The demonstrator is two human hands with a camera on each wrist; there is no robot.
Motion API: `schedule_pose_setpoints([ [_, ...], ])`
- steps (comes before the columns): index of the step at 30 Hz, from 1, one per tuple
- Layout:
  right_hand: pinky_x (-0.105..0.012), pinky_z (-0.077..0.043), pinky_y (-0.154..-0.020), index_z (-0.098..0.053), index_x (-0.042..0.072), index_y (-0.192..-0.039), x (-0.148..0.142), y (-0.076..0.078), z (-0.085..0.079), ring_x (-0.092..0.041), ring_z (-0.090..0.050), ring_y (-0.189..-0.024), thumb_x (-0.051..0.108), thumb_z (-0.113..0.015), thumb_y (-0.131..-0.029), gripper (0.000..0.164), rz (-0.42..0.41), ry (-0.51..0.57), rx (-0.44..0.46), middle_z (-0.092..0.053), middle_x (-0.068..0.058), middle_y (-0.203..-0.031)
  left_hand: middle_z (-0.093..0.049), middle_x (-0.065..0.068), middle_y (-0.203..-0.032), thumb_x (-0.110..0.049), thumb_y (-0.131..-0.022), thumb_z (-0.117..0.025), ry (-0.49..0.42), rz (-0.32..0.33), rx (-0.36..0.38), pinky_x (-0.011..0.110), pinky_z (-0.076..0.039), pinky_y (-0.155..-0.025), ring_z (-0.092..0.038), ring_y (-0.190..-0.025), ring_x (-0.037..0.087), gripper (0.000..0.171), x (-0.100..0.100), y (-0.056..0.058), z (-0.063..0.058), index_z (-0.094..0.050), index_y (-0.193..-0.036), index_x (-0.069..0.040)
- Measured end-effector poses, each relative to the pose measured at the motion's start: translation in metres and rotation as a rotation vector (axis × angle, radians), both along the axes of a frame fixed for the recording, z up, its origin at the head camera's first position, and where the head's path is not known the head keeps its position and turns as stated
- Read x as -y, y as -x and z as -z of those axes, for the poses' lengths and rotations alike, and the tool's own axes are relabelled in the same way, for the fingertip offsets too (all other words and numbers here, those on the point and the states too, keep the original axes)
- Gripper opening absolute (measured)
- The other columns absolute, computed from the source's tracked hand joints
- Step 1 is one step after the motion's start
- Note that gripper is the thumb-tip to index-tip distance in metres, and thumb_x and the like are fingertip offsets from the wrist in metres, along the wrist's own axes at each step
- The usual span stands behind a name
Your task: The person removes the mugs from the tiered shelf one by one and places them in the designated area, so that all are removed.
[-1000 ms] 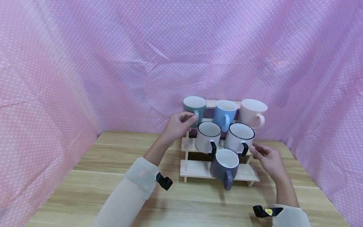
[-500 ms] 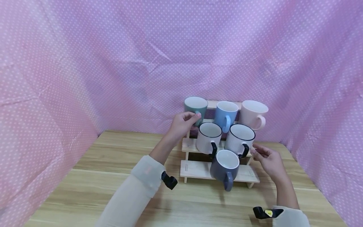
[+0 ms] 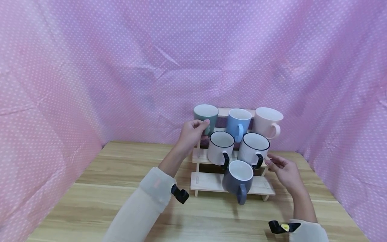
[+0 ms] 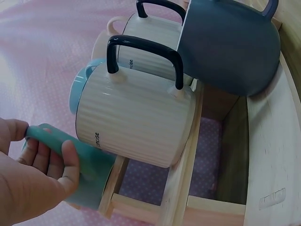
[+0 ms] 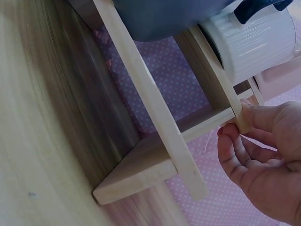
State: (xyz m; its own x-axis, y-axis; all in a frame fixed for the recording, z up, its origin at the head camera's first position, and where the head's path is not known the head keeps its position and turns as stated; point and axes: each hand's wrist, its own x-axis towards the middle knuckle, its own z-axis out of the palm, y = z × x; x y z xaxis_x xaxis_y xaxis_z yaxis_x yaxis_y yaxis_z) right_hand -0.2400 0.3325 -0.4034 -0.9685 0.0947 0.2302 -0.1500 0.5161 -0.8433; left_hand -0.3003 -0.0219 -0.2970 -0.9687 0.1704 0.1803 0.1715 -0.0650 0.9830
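Observation:
A green mug (image 3: 211, 116) stands at the left of the top step of a wooden three-step rack (image 3: 208, 181). My left hand (image 3: 189, 134) pinches this mug's handle (image 4: 47, 140) between thumb and curled fingers. On the rack's right side, my right hand (image 3: 285, 171) grips the end of the middle step (image 5: 241, 115), thumb above and fingers below. A blue mug (image 3: 234, 124) and a pale pink mug (image 3: 264, 122) share the top step. Two white mugs with black rims and handles, left mug (image 3: 216, 153) and right mug (image 3: 249, 153), stand on the middle step.
A dark grey mug (image 3: 231, 183) sits on the lowest step, its handle jutting forward. Under the rack is a wood-grain table (image 3: 127, 195). Pink dotted cloth (image 3: 151, 84) hangs behind and at both sides.
My left hand has shifted slightly right against the green mug, and its thumb now covers the handle that showed before. My right hand stays at the rack's edge. The view has moved slightly.

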Motion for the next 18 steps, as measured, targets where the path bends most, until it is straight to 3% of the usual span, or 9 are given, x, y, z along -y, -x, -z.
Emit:
schedule_pose_setpoints([
  [9, -0.020, -0.058, -0.076, -0.055, -0.012, -0.138, -0.002, 0.001, 0.001, -0.010, -0.069, -0.087, 0.017, -0.062, -0.104, 0.045, -0.007, 0.010, -0.022, -0.067, -0.022, -0.114, -0.061, 0.007, -0.095, -0.028, -0.103, -0.064, -0.024, -0.075, -0.054, 0.030, -0.059, -0.077, -0.059, -0.086, 0.018, 0.030, 0.009, -0.004, 0.000, -0.067, -0.093, 0.000],
  [18, -0.020, -0.058, -0.077, -0.054, -0.011, -0.139, -0.002, 0.002, 0.002, -0.009, -0.069, -0.088, 0.020, -0.062, -0.104, 0.047, -0.005, 0.008, -0.010, -0.066, -0.025, -0.118, -0.061, 0.009, -0.096, -0.027, -0.104, -0.063, -0.110, -0.068, -0.049, 0.029, -0.060, -0.077, -0.060, -0.086, 0.018, 0.033, 0.027, -0.001, 0.001, -0.065, -0.100, 0.006],
])
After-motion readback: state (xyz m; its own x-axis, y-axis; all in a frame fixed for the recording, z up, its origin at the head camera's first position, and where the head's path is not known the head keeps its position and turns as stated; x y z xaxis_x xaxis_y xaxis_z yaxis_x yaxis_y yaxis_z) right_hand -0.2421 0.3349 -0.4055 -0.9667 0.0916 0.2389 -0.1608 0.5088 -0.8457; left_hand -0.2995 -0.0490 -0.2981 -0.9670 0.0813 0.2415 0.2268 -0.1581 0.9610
